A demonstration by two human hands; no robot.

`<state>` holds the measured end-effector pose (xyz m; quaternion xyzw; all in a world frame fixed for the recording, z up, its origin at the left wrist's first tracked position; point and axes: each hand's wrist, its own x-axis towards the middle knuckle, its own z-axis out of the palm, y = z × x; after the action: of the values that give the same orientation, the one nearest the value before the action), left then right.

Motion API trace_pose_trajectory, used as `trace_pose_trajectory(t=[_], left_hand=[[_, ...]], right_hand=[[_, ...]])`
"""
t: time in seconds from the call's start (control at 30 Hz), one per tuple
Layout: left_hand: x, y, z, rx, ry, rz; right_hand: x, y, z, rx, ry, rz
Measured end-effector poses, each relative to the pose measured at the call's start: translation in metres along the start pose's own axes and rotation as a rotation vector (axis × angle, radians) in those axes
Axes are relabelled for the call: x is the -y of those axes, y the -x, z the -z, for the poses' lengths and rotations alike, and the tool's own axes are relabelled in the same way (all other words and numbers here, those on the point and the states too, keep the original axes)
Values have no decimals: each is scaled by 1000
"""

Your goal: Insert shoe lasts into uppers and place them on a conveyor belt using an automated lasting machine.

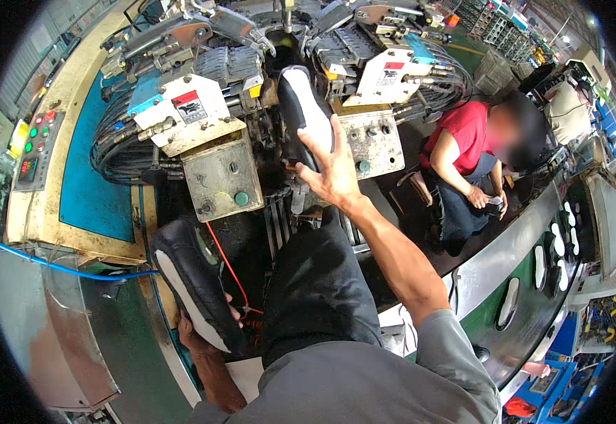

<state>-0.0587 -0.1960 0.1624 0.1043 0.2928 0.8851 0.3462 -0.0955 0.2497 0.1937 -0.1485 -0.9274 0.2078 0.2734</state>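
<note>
My right hand [330, 164] reaches forward to a black shoe upper [295, 116] with a white underside turned up, toe pointing away into the machine. Its fingers are spread across the heel end, gripping from both sides. Low on the left, my left hand [198, 332] grips a second black shoe upper [191, 279] at its lower end, with a white strip along its side. That one stands slanted beside my left thigh, apart from the machine. Part of the left hand is hidden behind it; a few fingertips show at its right edge.
Two machine arms with hoses and white covers [189, 113] flank the first shoe, with button boxes [223, 177] below. A control panel [36, 152] stands left. At right, a co-worker in a red shirt [460, 138] sits beside a conveyor [477, 314] carrying several white soles.
</note>
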Motion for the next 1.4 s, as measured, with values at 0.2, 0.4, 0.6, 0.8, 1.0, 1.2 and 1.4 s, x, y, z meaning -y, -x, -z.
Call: trace_pose_trajectory(t=[0.2,0.4,0.6,0.8,1.0,1.2,1.4], left_hand=[[-4,45,-2,-31,-109,-7],[11,80,-10,-155,8,-52],[11,83,10,-58,-155,-36],[19,86,12,-31,-67,-26],[27,75,11,-127,-49,24],[34,91,3,-113,-6,-3],[52,114,21,-314,1,-30]], right_hand=[[14,0,-19,6,80,24],[10,9,-20,-166,123,100],[29,-12,-20,-63,109,-16],[20,6,-23,-176,198,37],[30,1,-23,-78,194,-17],[40,-3,-17,13,129,-80],[40,11,-23,15,184,-41]])
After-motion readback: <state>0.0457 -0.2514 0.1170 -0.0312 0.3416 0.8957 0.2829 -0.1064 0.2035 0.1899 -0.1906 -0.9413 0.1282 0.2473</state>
